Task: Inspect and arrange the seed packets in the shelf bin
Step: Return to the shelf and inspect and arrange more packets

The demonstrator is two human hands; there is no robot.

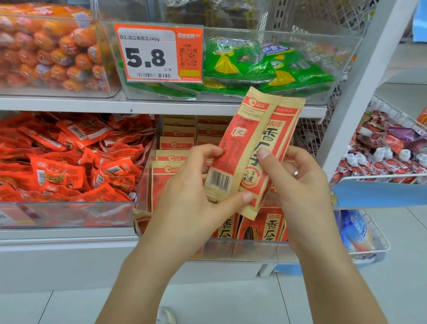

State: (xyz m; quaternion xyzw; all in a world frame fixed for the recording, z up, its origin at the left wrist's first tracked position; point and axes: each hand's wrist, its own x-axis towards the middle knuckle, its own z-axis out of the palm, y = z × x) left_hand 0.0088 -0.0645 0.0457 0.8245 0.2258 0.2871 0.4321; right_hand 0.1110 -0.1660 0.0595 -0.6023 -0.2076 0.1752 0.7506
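Single view only: head-worn, wide-angle. Looks forward and down from a standing person's eye level, facing a shop shelf [145, 106] square-on at close range, within arm's reach. The clear seed-packet bin [226, 248] on the lower tier sits at frame centre; the tier above fills the top. Both forearms enter from the bottom edge, and the floor [223, 301] and shoe tips [166, 321] show below (steep downward tilt). Straight shelf edges bow toward the borders. A wire basket [379, 239] is at the right margin.
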